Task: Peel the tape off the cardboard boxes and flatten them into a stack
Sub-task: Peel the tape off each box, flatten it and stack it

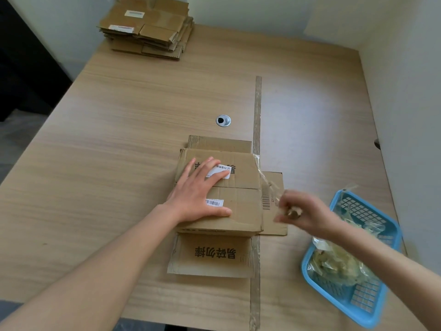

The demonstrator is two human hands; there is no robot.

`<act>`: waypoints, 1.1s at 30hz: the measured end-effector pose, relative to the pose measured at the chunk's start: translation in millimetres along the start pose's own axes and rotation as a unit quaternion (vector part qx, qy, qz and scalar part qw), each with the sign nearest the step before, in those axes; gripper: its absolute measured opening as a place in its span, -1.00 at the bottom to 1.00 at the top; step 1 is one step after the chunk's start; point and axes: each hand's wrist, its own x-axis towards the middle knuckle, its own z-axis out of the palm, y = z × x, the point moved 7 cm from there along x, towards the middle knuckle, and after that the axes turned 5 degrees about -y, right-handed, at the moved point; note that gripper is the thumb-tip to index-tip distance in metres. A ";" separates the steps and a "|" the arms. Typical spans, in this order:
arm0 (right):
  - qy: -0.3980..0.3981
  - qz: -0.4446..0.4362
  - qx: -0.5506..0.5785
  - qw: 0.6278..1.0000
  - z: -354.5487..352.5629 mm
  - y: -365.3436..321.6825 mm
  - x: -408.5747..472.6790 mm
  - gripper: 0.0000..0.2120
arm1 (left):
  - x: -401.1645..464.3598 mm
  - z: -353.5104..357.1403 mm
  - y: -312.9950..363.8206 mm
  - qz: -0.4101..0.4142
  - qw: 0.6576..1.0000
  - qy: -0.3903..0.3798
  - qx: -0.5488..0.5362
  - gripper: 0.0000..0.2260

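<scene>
Cardboard of this sort was judged light and fairly stiff, apt to slide on the smooth table (pixel 119 103) unless pinned, while clear tape (pixel 268 185) was judged thin, stretchy and liable to tear or cling to itself; the freed end seemed the best place to take hold of it. A brown box (pixel 238 206), its flaps splayed out on three sides, was seen lying near the middle of the table. It was pressed down by the left hand (pixel 198 197), whose fingers (pixel 207 168) were spread flat and wide across the top panels. The tape was seen running from the box's right edge down to the right hand (pixel 303 211), where it appeared to be pinched in curled fingers, though motion blur hid the exact grip. A blue basket (pixel 391 228) of crumpled tape was seen just beside that hand, and a stack of flattened boxes (pixel 145 27) lay well apart at the far corner.
</scene>
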 end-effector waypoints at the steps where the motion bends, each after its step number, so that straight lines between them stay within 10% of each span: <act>1: 0.029 0.047 0.068 0.996 -15.9 11.0 -6.2 -0.71 | 0.6 0.6 1.9 0.007 1.000 -0.003 0.004 -0.07; 6: 0.146 0.123 0.056 0.980 -59.9 21.9 -3.3 -0.79 | 2.6 2.6 16.9 0.021 0.999 -0.029 0.026 -0.04; 11: 0.069 0.121 -0.158 0.978 -38.3 6.9 43.6 -0.23 | 13.1 -3.0 45.8 -0.125 0.992 0.020 -0.002 -0.11; 15: 0.018 0.112 -0.225 0.968 -27.2 18.6 63.4 -0.74 | 24.7 15.4 67.0 -0.176 0.983 0.057 0.012 -0.08; 20: 0.221 0.104 -0.116 0.963 -86.8 32.5 59.3 -0.83 | 23.1 23.8 60.4 -0.100 0.991 0.075 0.049 -0.14; 27: 0.022 0.100 -0.051 0.993 -44.5 16.7 90.9 -0.62 | 25.3 26.8 61.3 -0.079 0.993 0.046 0.068 -0.13; 33: 0.192 0.185 0.103 0.958 -52.8 58.3 84.7 -0.88 | 25.6 26.9 61.6 -0.065 0.995 0.044 0.065 -0.18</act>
